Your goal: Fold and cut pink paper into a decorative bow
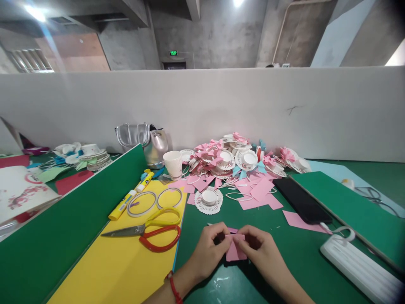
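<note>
Pink paper [236, 252] is pinched by our left hand [210, 250] and right hand [260, 244], toward the surface's [196, 227] near edge; we seem mid-fold, and the next move likely needs a firm crease.

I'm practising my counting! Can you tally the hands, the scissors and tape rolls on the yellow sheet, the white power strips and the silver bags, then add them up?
Hands: 2 (left hand, right hand)
Scissors: 1
Tape rolls: 2
White power strip: 1
Silver bag: 1
Total: 7
</note>
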Tool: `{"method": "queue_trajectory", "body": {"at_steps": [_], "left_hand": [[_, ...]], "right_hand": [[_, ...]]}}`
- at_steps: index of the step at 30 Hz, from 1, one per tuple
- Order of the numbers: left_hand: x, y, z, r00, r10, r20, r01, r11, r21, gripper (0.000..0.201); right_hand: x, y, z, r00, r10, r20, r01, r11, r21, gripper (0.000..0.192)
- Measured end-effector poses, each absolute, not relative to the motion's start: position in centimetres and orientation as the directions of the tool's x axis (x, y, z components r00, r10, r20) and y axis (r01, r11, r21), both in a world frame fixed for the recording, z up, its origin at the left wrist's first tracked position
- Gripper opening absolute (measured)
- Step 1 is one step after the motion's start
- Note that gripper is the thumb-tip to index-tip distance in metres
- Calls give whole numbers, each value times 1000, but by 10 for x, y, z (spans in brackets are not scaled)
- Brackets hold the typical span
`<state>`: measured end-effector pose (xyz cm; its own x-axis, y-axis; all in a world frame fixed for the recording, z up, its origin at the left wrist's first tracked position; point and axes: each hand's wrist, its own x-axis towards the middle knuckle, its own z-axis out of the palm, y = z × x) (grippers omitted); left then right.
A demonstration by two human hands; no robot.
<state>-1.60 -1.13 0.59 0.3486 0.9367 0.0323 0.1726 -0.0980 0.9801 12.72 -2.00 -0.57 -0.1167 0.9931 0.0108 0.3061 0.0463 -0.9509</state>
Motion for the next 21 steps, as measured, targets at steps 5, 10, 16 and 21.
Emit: {"method": "queue_trajectory", "body": {"at_steps": [5, 10, 16, 21], "left_hand": [[-16, -9, 2, 314, 949, 28, 157, -81, 984, 18], [-18, -9, 4, 283, 959, 30, 128, -68, 989, 17], [-17, -7, 5, 242, 970, 29, 112, -58, 992, 18], [-16, -8, 2, 293, 956, -9, 113, -26, 993, 21]], "right_hand": [[127, -21, -8, -72, 994, 76, 385, 98, -918, 20], [132, -21, -9, -27, 990, 139, 406, 138, -903, 22], [136, -19, -8, 72, 991, 113, 331, 83, -940, 23], [130, -21, -5, -9, 995, 98, 273, 97, -957, 21]]}}
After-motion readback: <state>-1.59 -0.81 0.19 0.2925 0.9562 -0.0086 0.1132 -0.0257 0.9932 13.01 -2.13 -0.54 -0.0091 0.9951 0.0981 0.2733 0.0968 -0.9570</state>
